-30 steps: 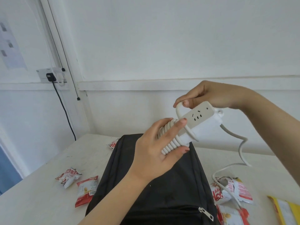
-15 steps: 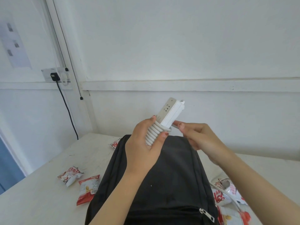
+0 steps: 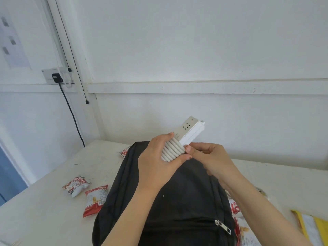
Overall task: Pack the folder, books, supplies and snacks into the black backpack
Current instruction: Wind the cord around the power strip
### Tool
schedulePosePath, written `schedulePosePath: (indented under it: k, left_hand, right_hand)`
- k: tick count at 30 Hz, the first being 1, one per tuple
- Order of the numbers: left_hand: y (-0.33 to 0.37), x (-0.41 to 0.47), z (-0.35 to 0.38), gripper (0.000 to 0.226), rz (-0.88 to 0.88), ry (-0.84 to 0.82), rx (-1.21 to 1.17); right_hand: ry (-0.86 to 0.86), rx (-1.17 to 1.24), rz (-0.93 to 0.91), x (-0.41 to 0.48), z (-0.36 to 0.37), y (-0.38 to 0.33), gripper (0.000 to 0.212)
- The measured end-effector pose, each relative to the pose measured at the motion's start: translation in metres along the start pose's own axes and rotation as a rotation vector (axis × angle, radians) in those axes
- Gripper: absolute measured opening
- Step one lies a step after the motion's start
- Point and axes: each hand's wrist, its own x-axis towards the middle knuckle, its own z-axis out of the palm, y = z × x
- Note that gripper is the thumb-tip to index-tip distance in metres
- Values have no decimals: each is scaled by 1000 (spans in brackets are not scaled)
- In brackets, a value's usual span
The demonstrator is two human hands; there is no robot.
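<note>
Both hands meet mid-frame above the black backpack (image 3: 177, 201) lying on the bench (image 3: 44, 210). The left hand (image 3: 156, 166) grips the power strip (image 3: 190, 130) around its wound cord (image 3: 173, 150), and the right hand (image 3: 213, 162) pinches the cord at the coil's edge. Best to tuck the loose end under a loop before packing, so the coil cannot spring apart.

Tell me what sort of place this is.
Likely a plain indoor study or workroom: bare white walls, a socket with a black plug, and a white table bearing a backpack and snack packs.

Bare forearms lead to the left hand (image 3: 156, 164) and right hand (image 3: 214, 160), fingernails short and reddish-tinted
</note>
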Motion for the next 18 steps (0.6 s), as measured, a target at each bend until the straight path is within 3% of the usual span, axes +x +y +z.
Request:
schedulePosePath:
  k: [5,7,10,13,16,18]
  left_hand:
    - [-4,13,-4,64,14,63,45]
    - [-7,20,-6,65,-12,81,49]
    - [-15,30,-12,67,-73,119,69]
    - [-21,36,-15,68,-101,148,96]
    - [-22,37,-11,67,-77,125,136]
    - [-24,38,-9,65,-81,97,163]
  right_hand:
    - [-105,-372,37,-1,-8,6,32]
    - [-123,-578,-14,-5,-13,8,22]
    - [-47,-902,-177,-17,-21,6,35]
    - [-23,-1112,-346,-28,-26,-4,34]
    - [6,-1196,-530,-29,-28,-13,34]
    - [-4,-1183,-600,-31,-28,-21,24]
